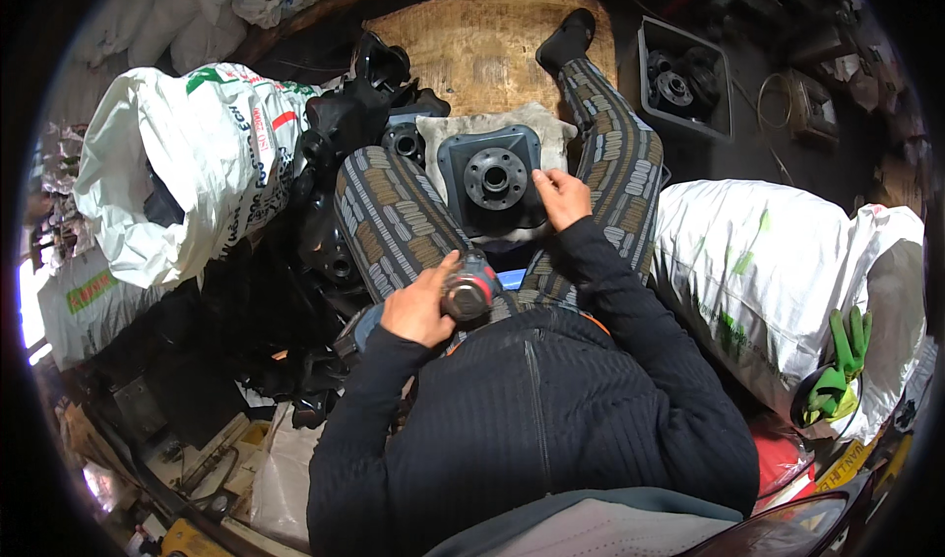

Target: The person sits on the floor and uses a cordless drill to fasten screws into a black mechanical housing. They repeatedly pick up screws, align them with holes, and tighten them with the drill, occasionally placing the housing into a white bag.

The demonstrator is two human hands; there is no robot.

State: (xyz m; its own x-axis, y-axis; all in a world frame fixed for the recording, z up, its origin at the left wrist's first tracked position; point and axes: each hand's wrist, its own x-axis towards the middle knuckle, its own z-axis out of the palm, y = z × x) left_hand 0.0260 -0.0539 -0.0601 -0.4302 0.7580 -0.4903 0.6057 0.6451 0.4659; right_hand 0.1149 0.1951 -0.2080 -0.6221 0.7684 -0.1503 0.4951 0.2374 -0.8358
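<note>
Basically, black flanged housing (474,178) boxed in between the legs (394,213)

It sits flange-up on a pale cloth pad (558,136); thighs crowd both sides, room opens at the far side toward the wooden board (468,50). White sacks (748,262) bound left and right. Left hand (415,306): low over the left thigh, fingers curled round a grey-and-red power tool (471,286), short of the housing. Right hand (566,201): at housing's right edge, fingertips bunched; can't tell whether they're pinching anything.
</note>
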